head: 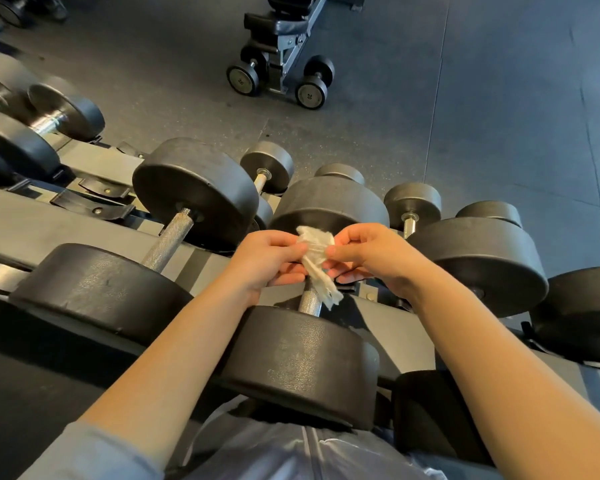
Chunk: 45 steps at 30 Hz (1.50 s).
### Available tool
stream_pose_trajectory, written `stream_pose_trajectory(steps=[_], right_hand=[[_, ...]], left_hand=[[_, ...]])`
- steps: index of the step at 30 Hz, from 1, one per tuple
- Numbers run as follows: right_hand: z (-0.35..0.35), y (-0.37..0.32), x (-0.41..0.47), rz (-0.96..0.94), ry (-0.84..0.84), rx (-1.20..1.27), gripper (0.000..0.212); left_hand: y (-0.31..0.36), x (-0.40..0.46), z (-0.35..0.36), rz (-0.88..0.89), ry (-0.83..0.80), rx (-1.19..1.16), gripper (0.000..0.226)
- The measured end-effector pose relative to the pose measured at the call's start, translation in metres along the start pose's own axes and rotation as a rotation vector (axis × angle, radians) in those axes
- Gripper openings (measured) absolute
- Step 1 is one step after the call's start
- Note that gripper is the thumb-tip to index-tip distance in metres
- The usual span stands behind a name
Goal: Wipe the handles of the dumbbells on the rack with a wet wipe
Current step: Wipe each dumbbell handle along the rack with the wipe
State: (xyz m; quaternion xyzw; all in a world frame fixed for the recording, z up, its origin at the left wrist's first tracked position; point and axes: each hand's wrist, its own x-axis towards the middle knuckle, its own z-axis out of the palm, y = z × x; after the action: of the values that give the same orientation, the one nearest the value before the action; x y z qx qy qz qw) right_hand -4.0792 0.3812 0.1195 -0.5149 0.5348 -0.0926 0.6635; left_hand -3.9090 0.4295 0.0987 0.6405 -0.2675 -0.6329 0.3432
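Note:
A crumpled white wet wipe [317,261] is draped over the knurled steel handle [309,301] of a large black dumbbell [302,362] lying on the rack directly below me. My left hand [267,259] pinches the wipe's left side with thumb and fingers. My right hand [368,254] pinches its right side. Both hands hover just above the handle, whose upper part is hidden by the wipe and fingers. To the left lies a second big dumbbell with a bare handle [168,242].
The grey rack [21,216] runs left to right and carries several black dumbbells, with smaller ones on the far tier [411,202]. Beyond it on the rubber floor [499,98] stands a bench frame [284,39] with two dumbbells [278,83] beside its foot.

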Motion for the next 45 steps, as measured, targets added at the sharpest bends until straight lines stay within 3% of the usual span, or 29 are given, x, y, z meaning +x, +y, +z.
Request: stream_pose_trajectory(steps=[6, 9, 12, 15, 17, 19, 22, 24, 27, 29, 31, 33, 36, 40, 42, 45], right_hand=[[-0.007, -0.002, -0.002, -0.052, 0.084, 0.061, 0.007], [-0.002, -0.001, -0.002, -0.110, 0.131, 0.051, 0.007], [-0.001, -0.003, -0.004, -0.228, 0.170, 0.082, 0.007], [0.004, -0.004, -0.005, -0.183, 0.047, 0.169, 0.007], [0.014, 0.000, -0.004, -0.099, 0.013, 0.103, 0.005], [0.021, 0.003, 0.000, -0.085, 0.078, 0.048, 0.006], [0.019, 0.003, 0.004, -0.188, 0.212, 0.055, 0.005], [0.017, 0.003, 0.004, -0.244, 0.205, 0.095, 0.008], [0.017, 0.003, 0.003, -0.326, 0.140, 0.103, 0.029], [0.017, 0.003, 0.003, -0.393, 0.080, 0.035, 0.029], [0.016, 0.005, 0.004, -0.460, 0.080, -0.208, 0.020], [0.019, 0.008, 0.006, -0.481, 0.105, -0.388, 0.024], [0.025, 0.011, 0.006, -0.507, 0.157, -0.424, 0.035], [0.019, 0.011, 0.004, -0.487, 0.273, -0.568, 0.032], [0.011, 0.009, 0.002, -0.462, 0.288, -0.513, 0.031], [0.007, 0.006, 0.000, -0.420, 0.143, -0.218, 0.023]], left_hand=[[-0.011, -0.004, -0.018, 0.147, 0.044, 0.000, 0.008], [-0.015, -0.002, -0.026, 0.313, 0.106, 0.179, 0.009], [-0.014, -0.002, -0.031, 0.495, 0.003, 0.250, 0.016], [-0.011, -0.003, -0.026, 0.562, -0.134, 0.160, 0.016], [-0.011, -0.001, -0.017, 0.508, -0.166, 0.072, 0.018], [-0.009, 0.001, -0.009, 0.423, -0.095, -0.020, 0.019], [-0.009, 0.009, -0.006, 0.375, 0.071, 0.009, 0.020], [-0.010, 0.012, -0.005, 0.372, 0.103, 0.053, 0.022], [-0.011, 0.013, -0.006, 0.374, 0.144, 0.034, 0.028], [-0.010, 0.012, -0.007, 0.333, 0.112, -0.060, 0.026], [-0.007, 0.008, -0.005, 0.252, -0.029, -0.197, 0.022], [-0.004, 0.005, -0.004, 0.219, -0.124, -0.190, 0.031], [-0.005, 0.008, -0.004, 0.239, -0.082, -0.088, 0.049], [-0.012, 0.010, -0.011, 0.289, -0.055, -0.009, 0.055], [-0.016, 0.009, -0.018, 0.310, -0.111, -0.010, 0.062], [-0.020, 0.007, -0.026, 0.321, -0.190, -0.036, 0.071]])
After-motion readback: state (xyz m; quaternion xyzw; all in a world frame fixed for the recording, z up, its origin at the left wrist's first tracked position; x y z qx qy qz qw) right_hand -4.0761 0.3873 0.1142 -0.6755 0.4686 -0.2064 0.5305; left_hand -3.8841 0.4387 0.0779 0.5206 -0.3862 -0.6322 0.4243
